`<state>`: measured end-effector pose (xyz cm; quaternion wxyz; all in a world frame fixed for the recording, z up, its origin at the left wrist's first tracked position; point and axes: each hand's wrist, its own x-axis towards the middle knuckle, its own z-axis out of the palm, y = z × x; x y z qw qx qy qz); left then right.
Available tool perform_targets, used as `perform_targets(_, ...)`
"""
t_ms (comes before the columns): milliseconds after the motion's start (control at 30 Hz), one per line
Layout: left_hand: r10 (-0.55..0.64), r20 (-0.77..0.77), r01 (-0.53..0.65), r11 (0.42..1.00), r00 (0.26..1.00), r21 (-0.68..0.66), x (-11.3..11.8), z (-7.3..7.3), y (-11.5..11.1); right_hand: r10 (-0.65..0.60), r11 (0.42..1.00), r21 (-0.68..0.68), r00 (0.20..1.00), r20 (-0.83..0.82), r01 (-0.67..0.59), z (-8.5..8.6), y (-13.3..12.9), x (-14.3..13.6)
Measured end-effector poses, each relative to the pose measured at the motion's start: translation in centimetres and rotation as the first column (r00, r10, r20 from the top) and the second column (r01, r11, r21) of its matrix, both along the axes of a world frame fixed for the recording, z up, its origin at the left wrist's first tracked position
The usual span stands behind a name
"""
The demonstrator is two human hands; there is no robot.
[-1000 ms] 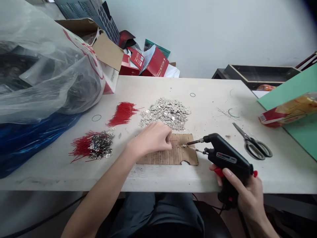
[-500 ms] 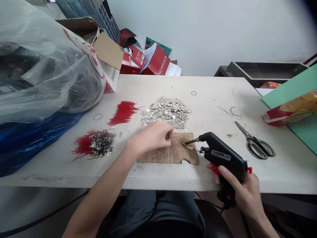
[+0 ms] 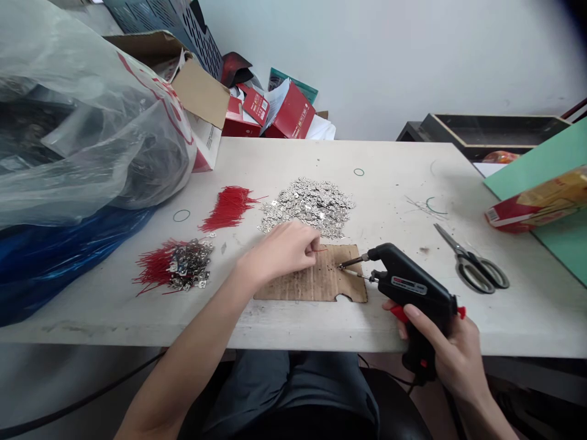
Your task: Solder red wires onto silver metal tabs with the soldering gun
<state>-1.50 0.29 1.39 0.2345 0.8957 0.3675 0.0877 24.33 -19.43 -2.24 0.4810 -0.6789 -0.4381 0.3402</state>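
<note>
My right hand (image 3: pixel 440 342) is wrapped round the grip of a black soldering gun (image 3: pixel 413 287) with a red trigger. Its tip touches a small spot on a brown cardboard piece (image 3: pixel 298 284). My left hand (image 3: pixel 291 247) is pinched over the cardboard's upper edge, and a short red wire (image 3: pixel 322 250) sticks out from its fingers. Just behind it lies a heap of small silver metal pieces (image 3: pixel 312 201). To the left are a bundle of red wires (image 3: pixel 228 208) and a pile of metal pieces with red wires (image 3: pixel 177 267).
Scissors (image 3: pixel 472 263) lie right of the soldering gun. A large plastic bag (image 3: pixel 92 122) fills the left side. A red and yellow package (image 3: pixel 541 201) rests on a green board (image 3: pixel 564 244) at the right. Green rings (image 3: pixel 181 215) and thin wire scraps (image 3: pixel 424 206) lie on the white table (image 3: pixel 389 165).
</note>
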Motion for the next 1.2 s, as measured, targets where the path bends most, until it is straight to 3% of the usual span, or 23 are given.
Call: perform_targets(1200, 0.019, -0.068, -0.021, 0.999, 0.998, -0.032, 0.29, 0.13, -0.06, 0.018, 0.998, -0.053, 0.999, -0.039, -0.02, -0.1, -0.07, 0.22)
